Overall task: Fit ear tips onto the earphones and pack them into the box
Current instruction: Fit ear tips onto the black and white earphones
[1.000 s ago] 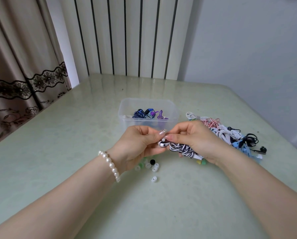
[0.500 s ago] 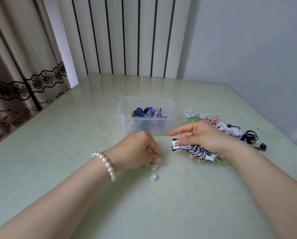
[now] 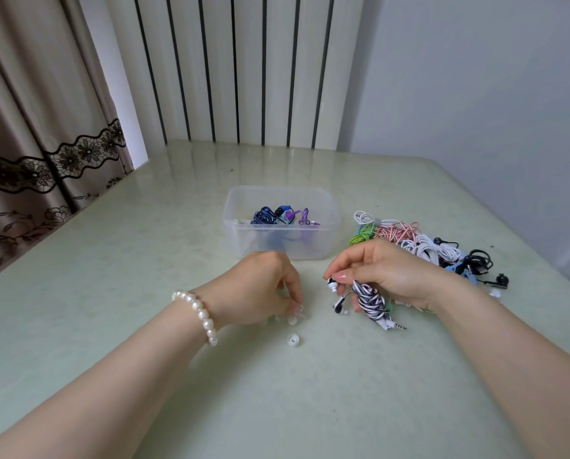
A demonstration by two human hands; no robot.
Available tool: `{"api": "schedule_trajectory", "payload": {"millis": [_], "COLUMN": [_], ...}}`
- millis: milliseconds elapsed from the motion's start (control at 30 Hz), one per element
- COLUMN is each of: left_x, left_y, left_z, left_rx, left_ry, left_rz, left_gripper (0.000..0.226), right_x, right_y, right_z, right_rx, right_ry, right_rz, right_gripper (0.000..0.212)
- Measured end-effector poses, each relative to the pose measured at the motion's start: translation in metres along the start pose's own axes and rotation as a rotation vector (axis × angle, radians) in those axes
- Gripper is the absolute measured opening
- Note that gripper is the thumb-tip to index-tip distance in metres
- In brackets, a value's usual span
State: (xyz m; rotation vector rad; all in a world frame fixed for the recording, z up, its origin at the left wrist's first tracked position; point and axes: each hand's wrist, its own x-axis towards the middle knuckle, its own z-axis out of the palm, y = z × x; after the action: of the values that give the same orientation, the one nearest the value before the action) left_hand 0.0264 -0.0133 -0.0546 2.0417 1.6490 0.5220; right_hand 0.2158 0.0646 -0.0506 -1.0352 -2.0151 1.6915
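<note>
Two hands work on the table (image 3: 111, 293) before the clear box (image 3: 282, 240), which already holds some earphones. The right hand (image 3: 386, 273) grips the striped earphone bundle (image 3: 371, 301), pinching one bare earbud (image 3: 332, 286) with its nozzle angled down and leftward. The left hand (image 3: 260, 289), nearer the loose white ear tips (image 3: 292, 320), lies just to the left, fingertips curled down onto one; whether it is already pinched cannot be told.

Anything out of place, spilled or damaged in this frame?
Nothing stands out. Loose ear tips lie on the table by the left hand, the right hand holds the striped earphones, and the box sits upright.
</note>
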Motion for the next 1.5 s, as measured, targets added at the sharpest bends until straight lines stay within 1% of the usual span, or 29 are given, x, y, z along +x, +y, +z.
{"api": "schedule_trajectory", "payload": {"millis": [133, 233, 300, 367, 433, 533, 633, 733, 833, 933, 1200, 1500], "left_x": [0.003, 0.007, 0.007, 0.007, 0.007, 0.008, 0.011, 0.012, 0.012, 0.011, 0.01, 0.007], "left_y": [-0.003, -0.003, 0.002, 0.007, 0.011, 0.012, 0.01, 0.008, 0.007, 0.007, 0.009, 0.013], "left_z": [-0.002, 0.0, 0.002, 0.005, 0.009, 0.013, 0.013, 0.013, 0.014, 0.013, 0.012, 0.011], "left_rx": [-0.158, -0.498, -0.759, -1.049, -1.296, -1.45, -1.536, -1.59, -1.62, -1.612, -1.569, -1.496], "left_ry": [0.15, 0.237, 0.267, 0.225, 0.135, 0.062, 0.067, 0.077, 0.076, 0.076, 0.104, 0.165], "left_rz": [-0.014, -0.074, -0.124, -0.193, -0.272, -0.359, -0.392, -0.405, -0.408, -0.4, -0.382, -0.384], "left_gripper": [0.007, 0.016, 0.015, 0.013, 0.012, 0.011, 0.013, 0.013, 0.012, 0.019, 0.014, 0.012], "right_x": [0.002, 0.003, 0.002, 0.003, 0.004, 0.003, 0.003, 0.002, 0.0, 0.0, 0.0, 0.001], "right_y": [0.003, 0.002, 0.001, 0.0, 0.0, -0.004, -0.004, -0.006, -0.01, -0.013, -0.014, -0.011], "right_z": [-0.001, -0.002, -0.001, -0.001, 0.0, 0.001, 0.0, 0.0, 0.006, 0.012, 0.018, 0.019], "right_rx": [0.029, 0.066, 0.086, 0.129, 0.22, 0.356, 0.388, 0.382, 0.382, 0.341, 0.211, 0.116], "right_ry": [0.031, 0.078, 0.094, 0.114, 0.137, 0.161, 0.178, 0.187, 0.167, 0.166, 0.258, 0.317], "right_rz": [0.001, 0.005, -0.015, -0.036, -0.047, -0.061, -0.069, -0.068, -0.105, -0.146, -0.201, -0.248], "right_gripper": [0.022, 0.025, 0.022, 0.019, 0.016, 0.005, 0.019, 0.025, 0.021, 0.018, 0.021, 0.008]}}
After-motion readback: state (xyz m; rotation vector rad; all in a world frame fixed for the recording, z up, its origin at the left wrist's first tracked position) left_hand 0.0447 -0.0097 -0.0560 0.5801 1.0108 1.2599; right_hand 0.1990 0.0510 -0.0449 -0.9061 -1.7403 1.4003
